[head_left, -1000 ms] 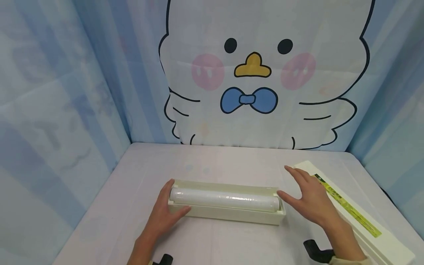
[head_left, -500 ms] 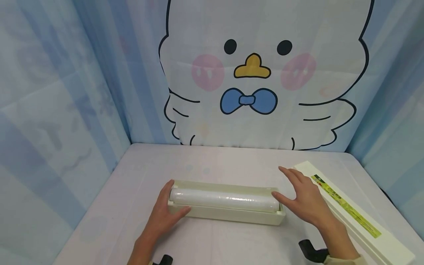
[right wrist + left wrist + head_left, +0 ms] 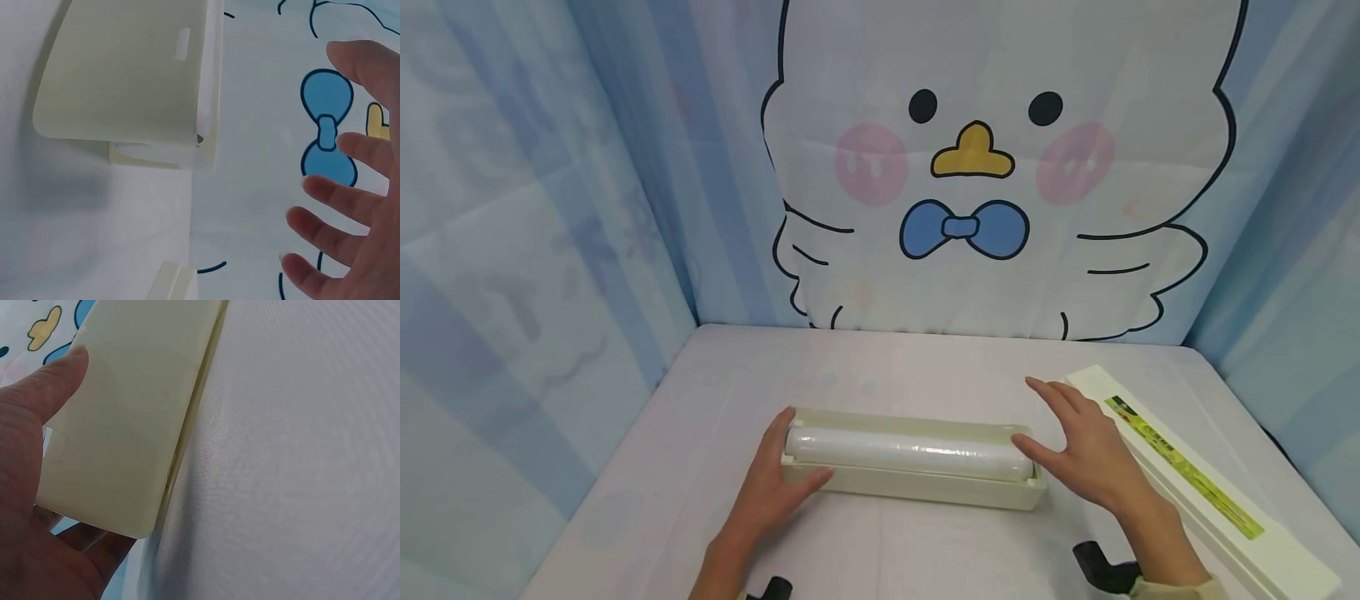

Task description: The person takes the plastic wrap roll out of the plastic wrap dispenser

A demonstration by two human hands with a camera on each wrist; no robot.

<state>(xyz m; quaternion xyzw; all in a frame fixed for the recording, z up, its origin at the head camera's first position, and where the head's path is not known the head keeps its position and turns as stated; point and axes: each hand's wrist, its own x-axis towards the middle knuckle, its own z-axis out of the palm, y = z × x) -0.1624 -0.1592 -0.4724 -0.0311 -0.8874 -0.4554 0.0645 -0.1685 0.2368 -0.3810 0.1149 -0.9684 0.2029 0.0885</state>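
Note:
A long cream cling film dispenser box (image 3: 925, 492) lies across the table, its top uncovered. Inside it rests a white, shiny roll of cling film (image 3: 902, 450). My left hand (image 3: 769, 487) holds the box's left end, thumb on the front wall and fingers behind the end. In the left wrist view the thumb presses near the upper edge of the box wall (image 3: 125, 425). My right hand (image 3: 1093, 454) is held above the box's right end, fingers spread, thumb overlapping the end of the roll. The right wrist view shows that hand's fingers apart, holding nothing.
A long cream lid (image 3: 1210, 500) with a yellow-green label lies slanted at the table's right side. Pale cloth covers the table (image 3: 880, 367). Behind stands a curtain (image 3: 970, 283) with a cartoon bird, and blue-striped curtains hang at both sides.
My right hand has shifted a little to the left, over the right end of the roll. My left hand and the box have stayed where they were.

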